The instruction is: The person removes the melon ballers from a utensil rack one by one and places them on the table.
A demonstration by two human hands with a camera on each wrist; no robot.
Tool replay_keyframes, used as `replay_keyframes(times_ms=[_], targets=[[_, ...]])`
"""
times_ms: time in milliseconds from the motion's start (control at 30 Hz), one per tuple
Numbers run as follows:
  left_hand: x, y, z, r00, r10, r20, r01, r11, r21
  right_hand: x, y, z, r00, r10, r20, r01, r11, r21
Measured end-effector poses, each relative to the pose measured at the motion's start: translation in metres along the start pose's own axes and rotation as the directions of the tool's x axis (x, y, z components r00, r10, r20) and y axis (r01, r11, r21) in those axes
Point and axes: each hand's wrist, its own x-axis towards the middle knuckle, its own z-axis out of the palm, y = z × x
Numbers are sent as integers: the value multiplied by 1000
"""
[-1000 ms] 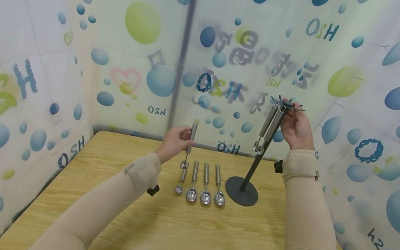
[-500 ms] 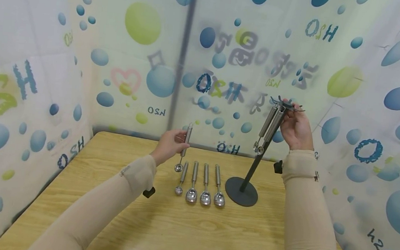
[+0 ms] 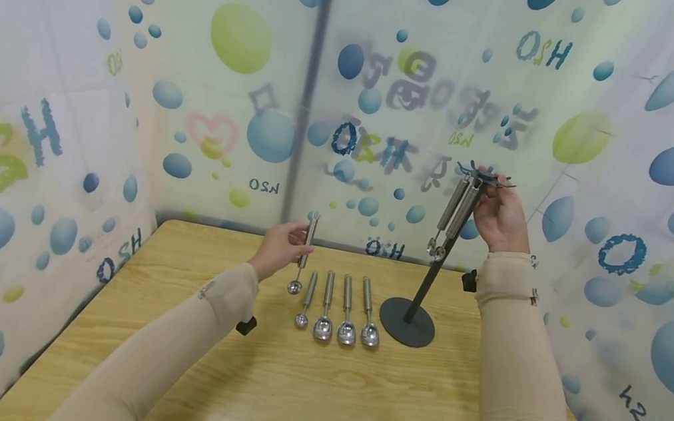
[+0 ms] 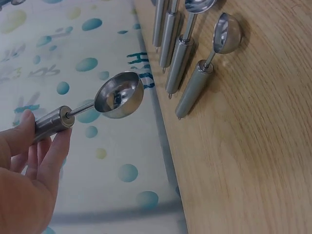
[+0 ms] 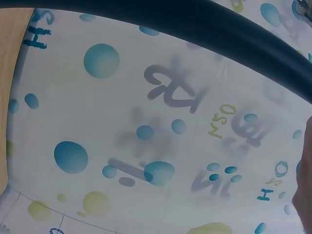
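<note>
My left hand pinches the handle of a small metal scoop with a round bowl, held up with its bowl downward. In the left wrist view the thumb and fingers grip the end of this scoop's handle. My right hand holds the hooked top of a dark utensil stand on a round base. Two metal scoops hang from its hooks on the near left side. In the right wrist view the stand's dark pole crosses the top, and only a sliver of hand shows.
Between the left hand and the stand, a row of metal scoops lies on the wooden table: a small round one at left, then larger ones. A bubble-print curtain stands behind the table and along its sides.
My left hand has moved left and slightly down with the scoop, away from above the row, uncovering the leftmost lying scoop. The right hand and stand have stayed put.
</note>
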Motion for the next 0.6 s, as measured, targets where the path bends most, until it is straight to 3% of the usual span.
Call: replay_keyframes(times_ms=[600], targets=[[-1, -22, -3, 998, -66, 12, 66, 997, -29, -3, 0, -1, 1000, -2, -8, 2, 1000, -19]])
